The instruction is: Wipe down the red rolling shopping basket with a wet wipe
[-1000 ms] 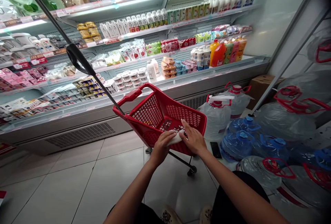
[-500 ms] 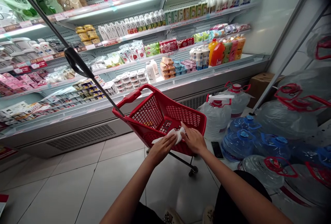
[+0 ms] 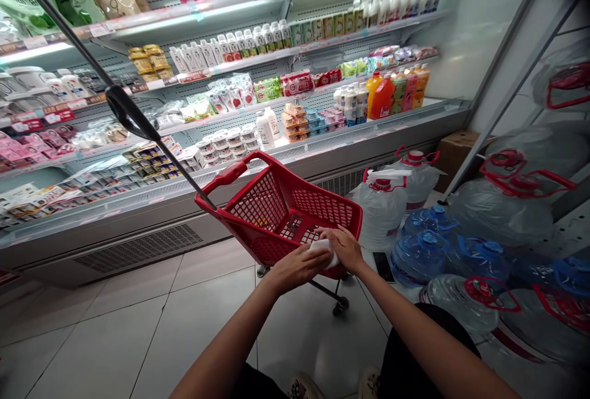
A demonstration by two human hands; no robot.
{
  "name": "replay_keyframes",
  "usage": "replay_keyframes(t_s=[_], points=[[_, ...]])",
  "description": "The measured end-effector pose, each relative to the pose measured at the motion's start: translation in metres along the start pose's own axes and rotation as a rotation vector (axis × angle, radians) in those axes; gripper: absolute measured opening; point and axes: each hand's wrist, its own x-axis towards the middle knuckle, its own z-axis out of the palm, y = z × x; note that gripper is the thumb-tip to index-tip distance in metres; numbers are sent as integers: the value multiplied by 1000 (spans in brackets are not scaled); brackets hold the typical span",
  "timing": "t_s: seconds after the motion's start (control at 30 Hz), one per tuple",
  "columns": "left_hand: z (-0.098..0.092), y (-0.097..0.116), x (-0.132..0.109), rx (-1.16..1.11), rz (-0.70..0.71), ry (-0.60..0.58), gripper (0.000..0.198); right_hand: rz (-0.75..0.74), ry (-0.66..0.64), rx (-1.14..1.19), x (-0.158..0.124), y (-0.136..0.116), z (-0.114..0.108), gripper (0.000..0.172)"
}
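Both of my hands meet over the near rim of a red plastic shopping basket on wheels [image 3: 258,202]. Between them is a white cloth or tissue [image 3: 324,251], bunched up and partly covered by fingers. My left hand [image 3: 297,268] presses on it from the left with its fingers together. From the right, my right hand [image 3: 343,248] closes around its other side, fingertips partly hidden. The basket's long black handle [image 3: 131,113] leans up to the left. Its holed walls and floor show.
A refrigerated display case [image 3: 221,193] with dairy and drinks runs along the back. Large water bottles [image 3: 426,251] with blue or red handles crowd the right side. A dark phone [image 3: 383,267] lies on the tiled floor [image 3: 203,325] beside them.
The white cloth was spread flatter along the basket rim and is now bunched between my hands. My hands have come closer together. The view has shifted slightly.
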Motion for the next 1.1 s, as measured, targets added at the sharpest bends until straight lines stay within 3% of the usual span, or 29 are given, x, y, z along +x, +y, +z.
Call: replay_keyframes(t_s=[0.1, 0.17, 0.27, 0.37, 0.5, 0.63, 0.8, 0.97, 1.1], points=[[-1, -1, 1, 31, -14, 2, 46, 0, -73, 9, 0, -1, 0, 51], [1, -1, 1, 52, -7, -19, 46, -16, -55, 77, 0, -1, -1, 45], [5, 1, 6, 70, 86, -60, 45, -41, -1, 252, 1, -3, -4, 41], [7, 5, 17, 76, 180, -82, 46, -64, -29, 373, 3, -6, -4, 41], [2, 5, 16, 92, 172, -77, 47, -36, -10, 219, 1, -6, 3, 48], [-2, -1, -15, 86, -23, -50, 56, 27, 53, 15, -2, -1, 12, 57], [4, -17, -60, 1, -283, -15, 70, 42, 31, -153, -5, 0, 19, 56], [1, -50, -103, -63, -461, -28, 82, 33, -29, -283, -5, 0, 21, 59], [-12, -75, -135, -107, -548, -5, 72, 39, -53, -346, -5, -1, 21, 58]])
